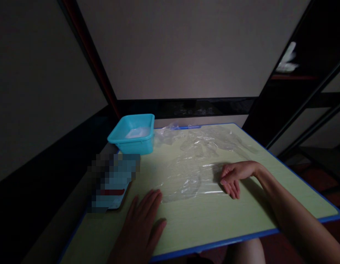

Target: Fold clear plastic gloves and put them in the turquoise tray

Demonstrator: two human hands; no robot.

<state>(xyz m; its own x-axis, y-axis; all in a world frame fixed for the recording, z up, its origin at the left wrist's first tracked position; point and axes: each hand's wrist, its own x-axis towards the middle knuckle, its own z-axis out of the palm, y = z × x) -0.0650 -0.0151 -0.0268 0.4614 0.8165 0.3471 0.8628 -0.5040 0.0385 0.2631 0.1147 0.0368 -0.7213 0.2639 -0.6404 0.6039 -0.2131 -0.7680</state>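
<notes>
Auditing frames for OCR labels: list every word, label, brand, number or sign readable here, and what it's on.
No text can be read.
Flat object at picture left: pixelated, nothing legible.
Clear plastic: no print discernible.
Blue tub: no lettering visible on the sides shown.
White item at upper right: too blurred to tell.

Before me, clear, glossy plastic film [190, 185] lies thin and wrinkled across the surface [203, 223], its far part loosely rumpled.
</notes>
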